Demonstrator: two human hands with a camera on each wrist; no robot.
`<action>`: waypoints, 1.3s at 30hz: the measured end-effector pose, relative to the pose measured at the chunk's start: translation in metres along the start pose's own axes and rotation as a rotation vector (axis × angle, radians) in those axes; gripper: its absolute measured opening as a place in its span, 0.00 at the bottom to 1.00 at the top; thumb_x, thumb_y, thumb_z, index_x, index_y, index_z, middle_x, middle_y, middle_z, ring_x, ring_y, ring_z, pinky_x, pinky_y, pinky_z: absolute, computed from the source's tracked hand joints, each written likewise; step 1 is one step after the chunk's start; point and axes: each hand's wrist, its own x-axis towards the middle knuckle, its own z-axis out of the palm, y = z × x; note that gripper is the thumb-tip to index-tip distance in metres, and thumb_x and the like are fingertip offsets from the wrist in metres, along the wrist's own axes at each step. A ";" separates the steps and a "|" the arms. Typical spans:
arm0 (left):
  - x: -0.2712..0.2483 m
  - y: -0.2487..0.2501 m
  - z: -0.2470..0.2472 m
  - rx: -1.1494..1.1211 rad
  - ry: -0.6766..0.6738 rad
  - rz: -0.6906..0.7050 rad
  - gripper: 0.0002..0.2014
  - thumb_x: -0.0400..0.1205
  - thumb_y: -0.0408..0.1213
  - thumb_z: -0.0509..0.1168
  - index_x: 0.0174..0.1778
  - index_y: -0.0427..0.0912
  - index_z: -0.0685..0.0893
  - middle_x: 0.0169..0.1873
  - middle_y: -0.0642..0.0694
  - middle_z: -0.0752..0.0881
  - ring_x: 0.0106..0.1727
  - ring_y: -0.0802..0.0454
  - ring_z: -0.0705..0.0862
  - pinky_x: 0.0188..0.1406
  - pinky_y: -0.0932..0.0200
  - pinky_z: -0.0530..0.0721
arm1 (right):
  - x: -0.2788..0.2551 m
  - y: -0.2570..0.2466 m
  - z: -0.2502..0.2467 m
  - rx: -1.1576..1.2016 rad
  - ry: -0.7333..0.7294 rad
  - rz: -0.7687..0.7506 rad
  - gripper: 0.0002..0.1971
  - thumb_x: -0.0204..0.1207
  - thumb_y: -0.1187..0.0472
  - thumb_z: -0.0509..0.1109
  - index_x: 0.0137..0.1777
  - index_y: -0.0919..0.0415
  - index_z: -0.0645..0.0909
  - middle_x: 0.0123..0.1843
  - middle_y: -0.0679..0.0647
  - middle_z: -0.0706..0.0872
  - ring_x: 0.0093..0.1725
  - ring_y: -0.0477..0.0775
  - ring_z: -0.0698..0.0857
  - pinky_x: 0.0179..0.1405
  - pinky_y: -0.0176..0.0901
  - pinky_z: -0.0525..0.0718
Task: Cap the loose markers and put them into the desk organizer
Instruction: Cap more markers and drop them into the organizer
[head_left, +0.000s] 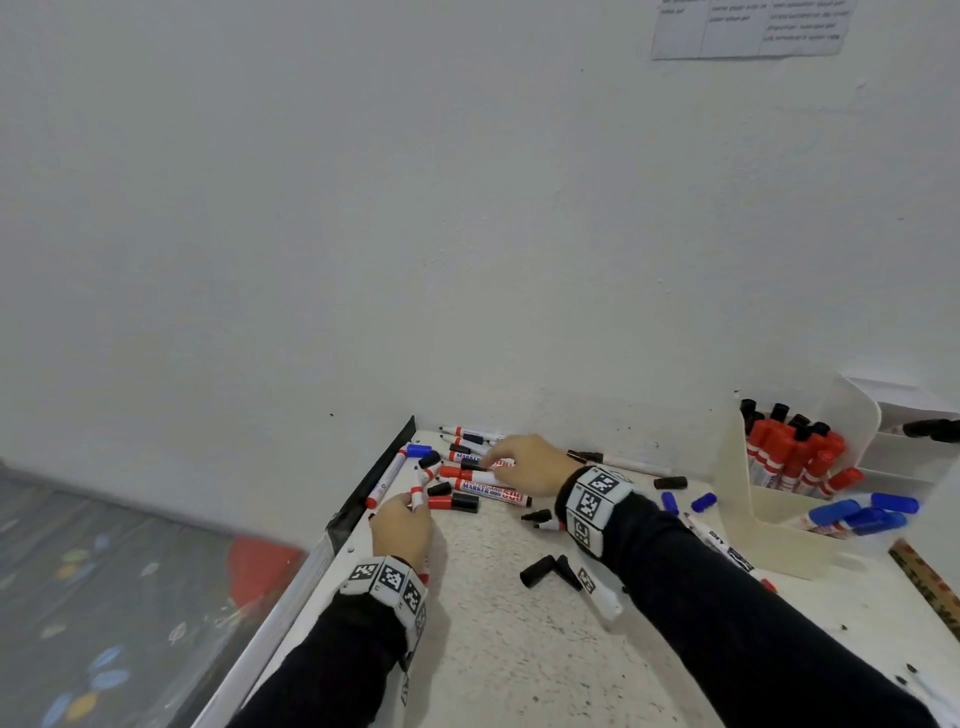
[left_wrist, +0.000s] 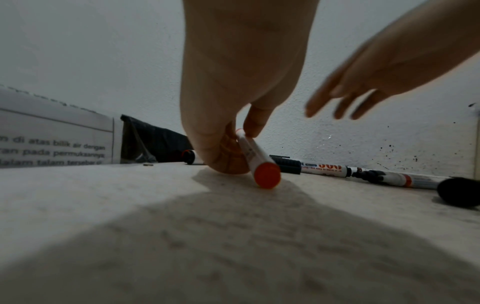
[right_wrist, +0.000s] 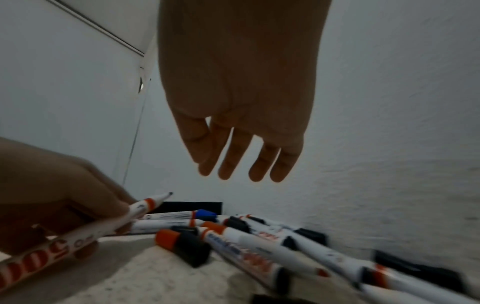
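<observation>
1. Two loose black caps (head_left: 550, 570) lie on the white surface (head_left: 493, 649) between the person's forearms.
2. The left hand (head_left: 401, 527) has its grip clamped on an uncapped marker (left_wrist: 255, 159), whose red butt end rests on the surface.
3. The right hand (head_left: 530, 465) hovers over the marker pile (head_left: 470, 467), fingers (right_wrist: 235, 156) straight and apart, holding nothing.
4. The pile of loose markers and caps lies at the surface's far left corner, against the wall.
5. The desk organizer (head_left: 779, 540) stands far right, holding red-capped markers (head_left: 795, 452) and blue-capped markers (head_left: 862, 514).
</observation>
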 end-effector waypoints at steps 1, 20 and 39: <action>0.000 0.000 0.000 0.000 0.005 0.000 0.19 0.87 0.42 0.53 0.63 0.36 0.82 0.45 0.38 0.86 0.45 0.45 0.83 0.49 0.54 0.82 | 0.007 -0.006 0.006 -0.021 -0.041 -0.027 0.17 0.80 0.64 0.60 0.66 0.56 0.81 0.73 0.52 0.77 0.73 0.54 0.73 0.73 0.44 0.67; 0.009 -0.008 -0.009 -0.001 0.040 0.060 0.16 0.86 0.35 0.52 0.62 0.36 0.82 0.51 0.39 0.84 0.46 0.48 0.76 0.39 0.61 0.71 | 0.049 -0.035 0.069 -0.337 -0.087 0.001 0.16 0.81 0.60 0.60 0.65 0.44 0.79 0.68 0.48 0.79 0.71 0.57 0.70 0.75 0.63 0.55; -0.008 0.010 0.009 0.005 -0.101 0.250 0.17 0.85 0.31 0.54 0.69 0.36 0.78 0.62 0.40 0.83 0.63 0.46 0.80 0.61 0.59 0.76 | 0.036 0.001 0.028 0.163 0.259 0.094 0.15 0.78 0.75 0.59 0.56 0.65 0.85 0.60 0.61 0.81 0.59 0.58 0.81 0.54 0.35 0.75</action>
